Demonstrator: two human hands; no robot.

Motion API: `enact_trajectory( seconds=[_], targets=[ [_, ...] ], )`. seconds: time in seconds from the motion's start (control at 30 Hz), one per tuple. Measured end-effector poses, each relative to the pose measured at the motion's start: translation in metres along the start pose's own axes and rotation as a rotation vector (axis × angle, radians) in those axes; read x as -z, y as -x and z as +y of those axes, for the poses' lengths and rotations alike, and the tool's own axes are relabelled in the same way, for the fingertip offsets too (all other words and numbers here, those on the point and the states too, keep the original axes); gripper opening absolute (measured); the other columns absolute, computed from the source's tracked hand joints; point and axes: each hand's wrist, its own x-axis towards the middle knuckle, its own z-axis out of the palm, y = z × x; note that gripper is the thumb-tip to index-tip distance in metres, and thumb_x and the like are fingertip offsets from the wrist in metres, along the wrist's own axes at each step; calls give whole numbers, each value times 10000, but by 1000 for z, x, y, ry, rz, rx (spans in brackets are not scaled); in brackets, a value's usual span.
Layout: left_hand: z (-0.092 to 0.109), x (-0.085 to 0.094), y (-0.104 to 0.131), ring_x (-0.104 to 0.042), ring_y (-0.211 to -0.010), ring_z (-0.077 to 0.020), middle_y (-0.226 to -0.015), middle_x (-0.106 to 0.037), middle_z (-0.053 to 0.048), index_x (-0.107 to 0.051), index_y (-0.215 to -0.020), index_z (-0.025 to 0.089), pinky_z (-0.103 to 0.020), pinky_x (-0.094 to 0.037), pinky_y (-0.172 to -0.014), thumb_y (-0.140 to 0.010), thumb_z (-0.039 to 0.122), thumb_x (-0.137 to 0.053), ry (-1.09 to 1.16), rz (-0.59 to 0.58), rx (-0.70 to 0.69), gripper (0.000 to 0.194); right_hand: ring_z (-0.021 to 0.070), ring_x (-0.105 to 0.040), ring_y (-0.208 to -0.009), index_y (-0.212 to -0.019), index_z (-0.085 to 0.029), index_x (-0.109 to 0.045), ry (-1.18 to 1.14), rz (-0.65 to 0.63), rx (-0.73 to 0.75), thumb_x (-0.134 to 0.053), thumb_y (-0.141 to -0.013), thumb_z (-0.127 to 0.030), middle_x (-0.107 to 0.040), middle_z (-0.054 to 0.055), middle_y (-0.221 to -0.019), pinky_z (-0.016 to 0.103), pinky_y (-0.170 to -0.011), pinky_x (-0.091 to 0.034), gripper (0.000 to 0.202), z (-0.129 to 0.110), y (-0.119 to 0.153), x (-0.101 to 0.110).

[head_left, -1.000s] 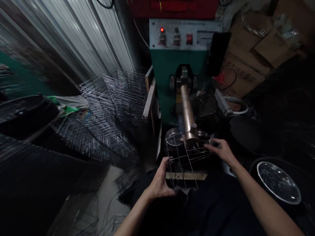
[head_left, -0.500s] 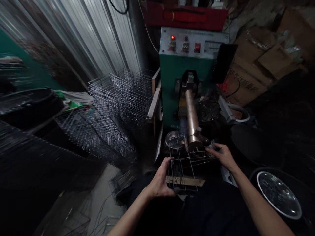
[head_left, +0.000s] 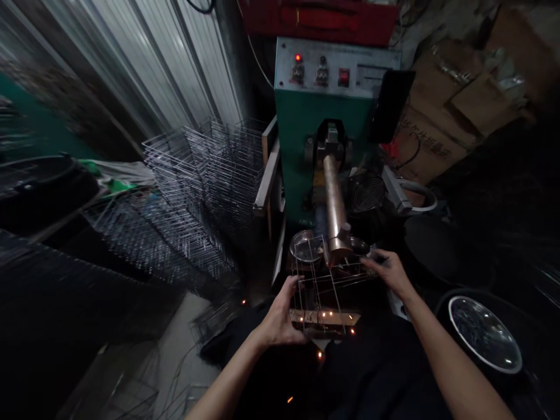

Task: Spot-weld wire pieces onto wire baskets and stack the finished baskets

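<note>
A thin wire rack (head_left: 315,286) is held under the copper-coloured electrode arm (head_left: 335,201) of a green spot-welding machine (head_left: 291,137). My left hand (head_left: 282,318) grips the rack's left side, thumb and fingers spread around its wires. At the right end of the wires, just beside the arm's tip, my right hand (head_left: 387,271) is pinched closed on the rack. Its fingertips are dark and partly hidden. Orange sparks (head_left: 319,354) are scattered below the rack, over a wooden strip (head_left: 336,318) and my dark clothing.
Stacked wire racks (head_left: 205,169) stand at the left. A round metal dish (head_left: 306,246) sits behind the held rack. At the right are a round glass-like lid (head_left: 485,333) and cardboard boxes (head_left: 429,140). A red case (head_left: 324,20) rests above the machine.
Glowing sparks have appeared below the rack. Both hands keep their hold in nearly the same place against the machine. The whole view has shifted slightly.
</note>
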Motion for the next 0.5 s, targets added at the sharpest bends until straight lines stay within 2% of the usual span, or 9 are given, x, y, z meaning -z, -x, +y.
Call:
enact_trajectory(
  seconds=[0.1,0.17,0.23,0.3,0.37,0.43,0.5],
  targets=[
    [17,2,6,-513,-1352,-385,-1452,-452,-135,-292,-1490,271,-613,-385,-1201,-532,263,-864,30,8,28,1115,173,-516,-657,-650,-186,-620,19,-5,56,-747,-781,-703,-556,1,-654,291,-630,-396,548,-1,7,13],
    [32,7,16,-533,-1328,-374,-1407,-505,-131,-303,-1478,267,-607,-384,-1195,-537,295,-880,104,4,92,1105,220,-603,-753,-743,-186,-702,56,-61,79,-717,-809,-711,-655,37,-756,318,-718,-470,529,-2,21,31],
    [47,14,29,-571,-1277,-355,-1353,-545,-120,-323,-1456,272,-570,-450,-1138,-543,383,-903,246,28,192,1087,272,-660,-853,-855,-186,-765,102,-128,59,-687,-837,-713,-723,78,-866,358,-807,-517,532,-3,38,51],
    [60,22,39,-661,-1101,-298,-1289,-561,-105,-319,-1436,297,-483,-580,-939,-632,520,-858,398,95,331,993,316,-687,-948,-973,-189,-801,148,-176,22,-656,-865,-707,-759,112,-979,400,-892,-534,549,-3,53,68],
    [72,30,45,-695,-871,-220,-1289,-533,-104,-292,-1436,340,-370,-603,-676,-773,646,-716,505,154,453,845,340,-687,-1041,-1058,-207,-812,187,-231,9,-671,-866,-677,-765,116,-1082,423,-964,-526,527,-3,60,76],
    [85,37,50,-688,-796,-189,-1369,-482,-118,-287,-1461,387,-350,-591,-601,-838,731,-598,549,168,467,776,326,-701,-1015,-1064,-233,-819,196,-335,-24,-757,-809,-623,-770,98,-1075,406,-932,-550,470,-1,63,77],
    [97,43,57,-696,-922,-236,-1497,-405,-135,-313,-1501,414,-437,-628,-719,-768,812,-633,560,91,369,894,274,-712,-795,-1004,-231,-829,155,-496,-132,-854,-703,-587,-773,82,-919,351,-733,-584,467,5,63,73]
  ],
)
